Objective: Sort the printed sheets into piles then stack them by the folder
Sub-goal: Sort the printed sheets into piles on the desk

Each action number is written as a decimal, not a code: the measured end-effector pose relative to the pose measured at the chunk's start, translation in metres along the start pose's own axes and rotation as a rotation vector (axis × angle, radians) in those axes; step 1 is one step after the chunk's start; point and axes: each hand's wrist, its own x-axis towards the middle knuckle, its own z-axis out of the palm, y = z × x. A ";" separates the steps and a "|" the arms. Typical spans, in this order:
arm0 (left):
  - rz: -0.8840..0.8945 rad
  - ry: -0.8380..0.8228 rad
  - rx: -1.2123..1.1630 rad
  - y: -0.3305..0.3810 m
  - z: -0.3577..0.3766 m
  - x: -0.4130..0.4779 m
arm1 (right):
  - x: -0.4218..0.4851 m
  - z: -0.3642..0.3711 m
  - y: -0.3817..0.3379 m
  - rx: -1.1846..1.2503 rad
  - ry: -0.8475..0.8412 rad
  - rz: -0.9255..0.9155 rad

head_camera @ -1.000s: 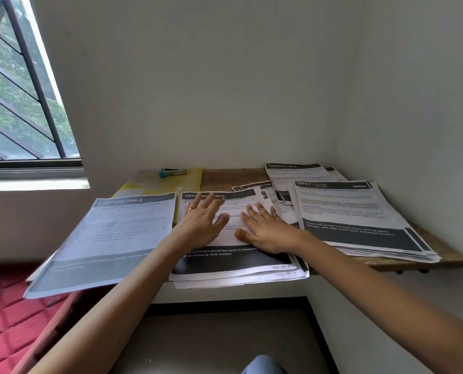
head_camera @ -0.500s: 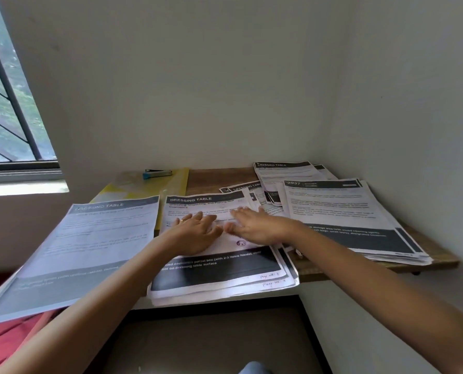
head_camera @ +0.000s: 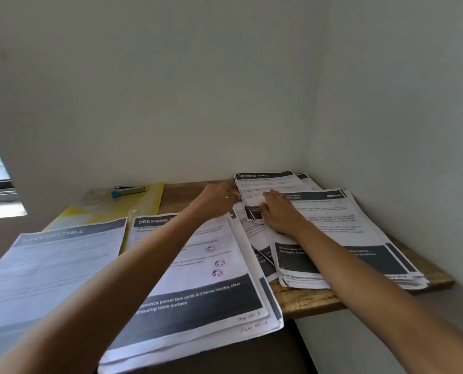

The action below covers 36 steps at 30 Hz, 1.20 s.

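The back pile (head_camera: 268, 182) of printed sheets lies in the far corner of the wooden surface (head_camera: 305, 300), its top sheet headed "DRESSING TABLE". The right hand (head_camera: 278, 214) lies on its near edge with fingers flat, an open grip. The left hand (head_camera: 216, 198) reaches its left edge (too blurred to tell the grip).

The middle pile (head_camera: 211, 292) reads "DRESSING T…", with "parcel box (with 2-3 items inside), clear" and "dressing table surface" in its dark band and a handwritten page number below. The left pile (head_camera: 49, 265) also says "DRESSING TABLE"; the right pile's (head_camera: 359, 225) text is unreadable. A yellow folder (head_camera: 146, 203) lies behind, carrying a blue stapler (head_camera: 129, 190).

Half a second ago both hands rested on the middle pile; now they are at the back pile, and the view has swung right.
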 end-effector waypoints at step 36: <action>-0.383 0.271 -0.484 -0.005 0.043 0.087 | 0.012 0.007 0.012 0.247 0.074 0.121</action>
